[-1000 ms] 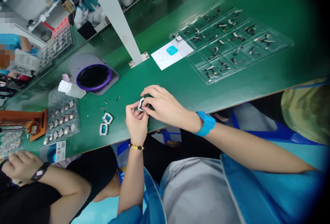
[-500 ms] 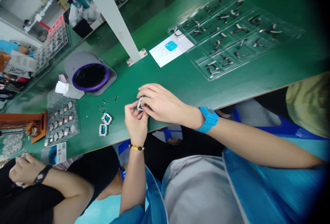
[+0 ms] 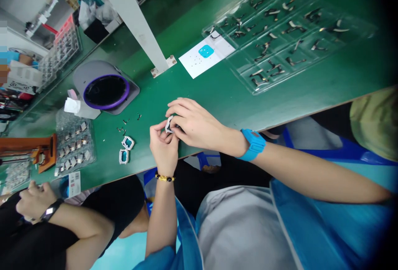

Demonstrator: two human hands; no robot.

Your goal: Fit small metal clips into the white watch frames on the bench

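Between my two hands, just over the bench's near edge, is a small white watch-case-like frame [image 3: 168, 124]. My left hand [image 3: 163, 141], with a beaded bracelet at its wrist, pinches the frame from the left. My right hand [image 3: 195, 126], wearing a blue wristband, bends its thumb and fingers onto the frame's other side; what its fingertips hold there is hidden. Left of my hands lie two similar white frames [image 3: 127, 143] with blue-green insides. Several small dark strip parts [image 3: 125, 121] are scattered just beyond them.
Clear compartment trays [image 3: 258, 90] of dark strips stand at the right, beside a white sheet [image 3: 194, 71] with tiny parts. A grey device [image 3: 107, 90] with a purple ring, a metal post [image 3: 139, 34] and a parts tray [image 3: 74, 143] occupy the left. A co-worker's hand [image 3: 35, 201] is at lower left.
My hands stay closed around the white frame with almost no movement. The view has shifted slightly, and the co-worker's hand at lower left has moved a little to the right.
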